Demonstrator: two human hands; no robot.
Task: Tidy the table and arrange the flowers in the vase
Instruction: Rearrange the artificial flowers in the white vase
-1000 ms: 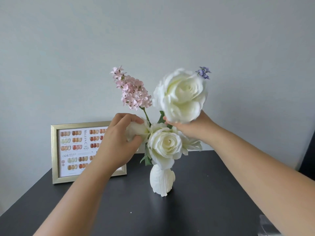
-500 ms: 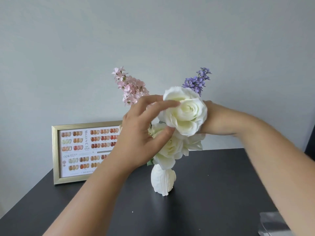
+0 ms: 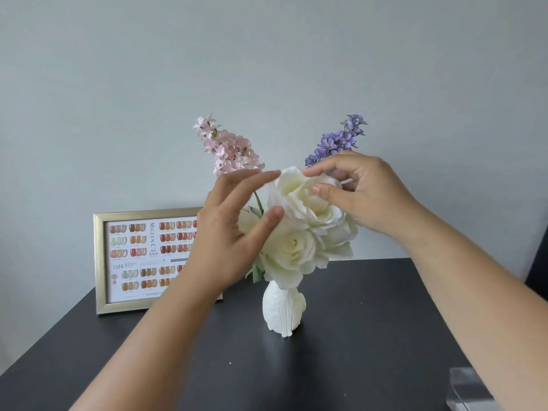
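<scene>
Brightness: soft, even daylight, fairly bright.
Wall [image 3: 267,54]: pale grey, darkening a little toward the top corners.
Shadows: faint only; a weak one under the vase [image 3: 283,312] on the dark worktop [image 3: 370,336].
Glare: none on the matte worktop.
Blur: slight softness on the left hand [image 3: 228,241] fingers [image 3: 261,176].
Roses [image 3: 305,209]: nearly washed out, petal detail thin.
Edges: mild wide-angle stretch on the forearms.

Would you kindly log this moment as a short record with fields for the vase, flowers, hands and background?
vase: white vase, upright on black table
flowers: white roses, pink sprig, purple sprig
left hand: left hand open, fingertips at top rose
right hand: right hand pinching top rose's petals
background: gold-framed chart behind left
</scene>
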